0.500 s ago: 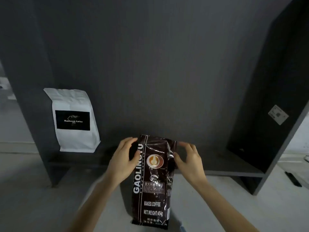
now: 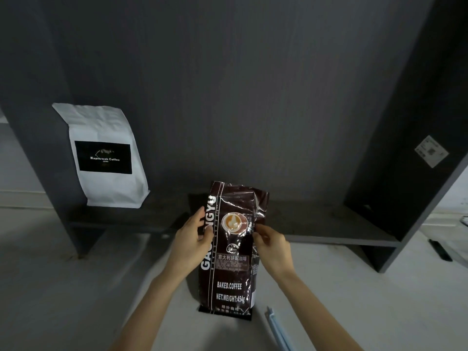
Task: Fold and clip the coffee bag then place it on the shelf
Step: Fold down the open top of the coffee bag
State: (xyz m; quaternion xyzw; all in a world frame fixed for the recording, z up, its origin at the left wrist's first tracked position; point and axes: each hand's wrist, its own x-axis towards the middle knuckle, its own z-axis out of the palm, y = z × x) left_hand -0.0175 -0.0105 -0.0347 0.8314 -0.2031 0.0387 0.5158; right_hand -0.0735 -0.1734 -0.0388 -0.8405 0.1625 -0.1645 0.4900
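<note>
Dark shelf holds a white bag at its left. My coffee bag and blue clip sit on the pale surface.

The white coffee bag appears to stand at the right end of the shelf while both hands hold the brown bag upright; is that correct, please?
Not quite: the head view shows the white coffee bag at the left end of the shelf. The left hand and right hand do hold the brown bag upright.

Your coffee bag stands center frame before the shelf; another bag sits on it, left; clip lower right.
</note>
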